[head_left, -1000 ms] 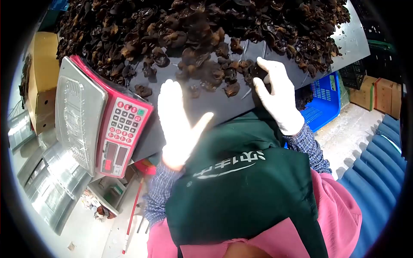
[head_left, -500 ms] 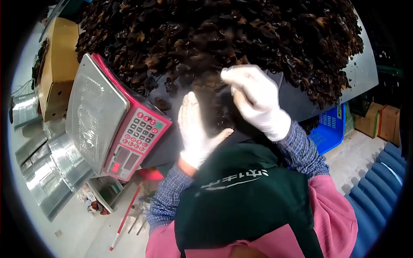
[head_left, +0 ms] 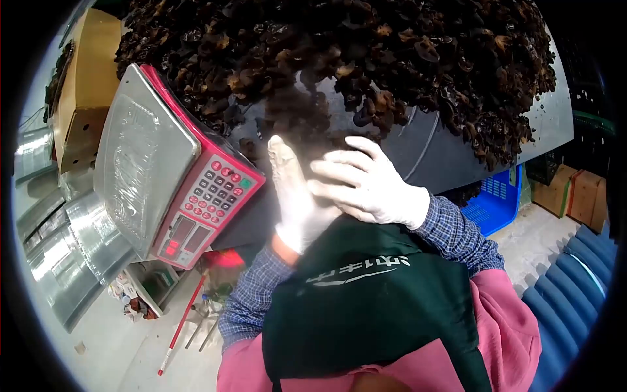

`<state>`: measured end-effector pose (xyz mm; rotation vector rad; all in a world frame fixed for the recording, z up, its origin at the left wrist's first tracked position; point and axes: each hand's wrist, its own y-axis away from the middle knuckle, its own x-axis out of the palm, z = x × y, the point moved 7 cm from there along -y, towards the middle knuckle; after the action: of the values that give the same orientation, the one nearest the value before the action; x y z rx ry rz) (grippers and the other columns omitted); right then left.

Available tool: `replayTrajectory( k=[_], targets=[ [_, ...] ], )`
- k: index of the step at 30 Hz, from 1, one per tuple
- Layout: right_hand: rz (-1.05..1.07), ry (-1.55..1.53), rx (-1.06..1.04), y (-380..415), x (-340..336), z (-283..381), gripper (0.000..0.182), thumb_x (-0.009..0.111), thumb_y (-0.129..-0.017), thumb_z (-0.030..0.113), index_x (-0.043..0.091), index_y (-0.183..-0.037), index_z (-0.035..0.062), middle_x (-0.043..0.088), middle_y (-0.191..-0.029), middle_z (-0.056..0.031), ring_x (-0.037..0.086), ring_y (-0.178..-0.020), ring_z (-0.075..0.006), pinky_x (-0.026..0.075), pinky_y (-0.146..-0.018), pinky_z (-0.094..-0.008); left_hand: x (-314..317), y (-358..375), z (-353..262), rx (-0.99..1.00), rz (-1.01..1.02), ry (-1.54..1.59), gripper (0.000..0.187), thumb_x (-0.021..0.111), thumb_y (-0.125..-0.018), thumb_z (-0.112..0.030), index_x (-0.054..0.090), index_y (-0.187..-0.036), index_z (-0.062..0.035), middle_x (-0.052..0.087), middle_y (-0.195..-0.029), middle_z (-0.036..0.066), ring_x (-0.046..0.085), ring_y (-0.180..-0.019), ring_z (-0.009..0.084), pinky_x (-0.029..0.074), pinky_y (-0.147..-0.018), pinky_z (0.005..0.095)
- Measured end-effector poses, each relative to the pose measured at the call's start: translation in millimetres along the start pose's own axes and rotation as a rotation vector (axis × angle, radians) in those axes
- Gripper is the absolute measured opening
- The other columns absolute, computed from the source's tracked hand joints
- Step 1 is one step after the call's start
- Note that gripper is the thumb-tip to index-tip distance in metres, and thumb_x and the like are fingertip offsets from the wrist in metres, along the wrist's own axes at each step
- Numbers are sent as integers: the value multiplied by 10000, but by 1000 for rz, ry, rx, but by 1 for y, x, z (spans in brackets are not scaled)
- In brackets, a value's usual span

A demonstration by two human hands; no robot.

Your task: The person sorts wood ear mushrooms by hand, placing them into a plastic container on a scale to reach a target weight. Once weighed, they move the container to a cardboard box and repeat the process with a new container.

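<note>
Both hands wear white gloves and meet just above the green apron [head_left: 372, 307]. My left hand [head_left: 297, 196] is upright with its fingers stretched out beside the scale. My right hand [head_left: 372, 186] has its fingers spread, and their tips reach my left palm. No object shows in either hand. A large heap of dark brown wood-ear-like pieces [head_left: 431, 59] covers the far part of the dark table [head_left: 421, 147]. Between the heap and my hands, some dark pieces [head_left: 297, 117] are blurred.
A red and grey scale [head_left: 140, 163] stands at the left, beside a cardboard box [head_left: 85, 85] and clear plastic rolls [head_left: 65, 261]. A blue crate [head_left: 499, 202] is below the table's right edge, with wooden boxes [head_left: 581, 193] further right.
My right hand has come down and left to meet my left hand, and its fingers have spread. More bare table shows at the near edge of the heap.
</note>
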<state>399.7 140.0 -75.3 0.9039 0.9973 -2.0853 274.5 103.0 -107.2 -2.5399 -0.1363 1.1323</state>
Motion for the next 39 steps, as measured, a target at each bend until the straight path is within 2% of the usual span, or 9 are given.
replayTrajectory(
  k=[6, 12, 16, 22, 25, 29, 32, 36, 39],
  targets=[
    [-318, 120, 46, 24, -32, -20, 546, 706, -750, 58, 705, -1292, 127, 623, -1361, -171, 633, -1141, -291, 442, -1075, -453, -1, 0, 2, 4, -14, 13, 1418, 953, -680, -437, 9, -1640, 7, 42, -1685, 323, 101, -1566, 489, 131, -1264, 576],
    [-391, 203, 414, 0, -37, -76, 488, 600, -994, 135, 541, -1470, 40, 528, -1501, -193, 510, -1365, -345, 388, -1152, -425, -4, -6, -3, -53, 29, 3, 1441, 937, -681, -511, 3, -1627, 45, 37, -1687, 316, 73, -1572, 467, 99, -1275, 538],
    [-288, -64, 195, 2, -27, -57, 365, 643, -949, 152, 668, -1295, 41, 692, -1246, -165, 647, -1142, -335, 497, -1007, -431, -5, -9, -1, -107, 52, 45, 1465, 953, -653, -511, 13, -1622, 58, 56, -1684, 313, 98, -1570, 455, 104, -1276, 518],
    [-455, -54, 84, -29, -39, -60, 343, 676, -899, 143, 697, -1227, 42, 685, -1243, -168, 658, -1114, -329, 521, -973, -432, -2, -1, 5, -105, 44, -34, 1487, 928, -648, -590, 3, -1621, 49, 29, -1678, 328, 64, -1570, 471, 95, -1272, 543],
    [-380, 76, 102, -73, -17, -54, 486, 664, -933, 297, 611, -1340, 36, 629, -1332, -178, 607, -1211, -332, 483, -1015, -454, 0, -3, 2, -25, 16, -125, 1511, 925, -643, -607, -22, -1618, 52, -3, -1675, 341, 37, -1569, 482, 87, -1272, 544],
    [-136, 150, -8, -79, 15, -30, 335, 600, -965, 308, 652, -1128, 20, 654, -975, -88, 633, -870, -248, 491, -795, -398, 1, -1, 6, -129, 52, -44, 1563, 956, -622, -559, -86, -1611, 57, -59, -1680, 332, 30, -1578, 452, 94, -1280, 494],
    [-14, -30, 8, -53, 14, -14, 374, 613, -963, 297, 652, -1163, -16, 658, -957, -103, 622, -826, -239, 489, -773, -387, 4, -4, 8, -156, 133, -15, 1536, 972, -602, -522, -29, -1618, 49, 127, -1665, 309, 189, -1546, 443, 184, -1270, 488],
    [-226, 13, -41, -24, -34, -28, 390, 620, -953, 280, 655, -1256, 37, 649, -1241, -145, 628, -1087, -292, 488, -912, -448, 0, -2, 6, -44, 54, -85, 1426, 956, -611, -535, 127, -1616, 44, 233, -1648, 281, 246, -1527, 452, 217, -1253, 529],
    [-184, 303, 255, -9, -54, -65, 457, 622, -956, 312, 612, -1357, 91, 605, -1367, -148, 554, -1276, -333, 373, -1099, -501, 1, -2, 2, -44, 64, -108, 1392, 941, -631, -555, 155, -1616, 36, 238, -1649, 288, 240, -1528, 454, 229, -1241, 539]
  ],
)
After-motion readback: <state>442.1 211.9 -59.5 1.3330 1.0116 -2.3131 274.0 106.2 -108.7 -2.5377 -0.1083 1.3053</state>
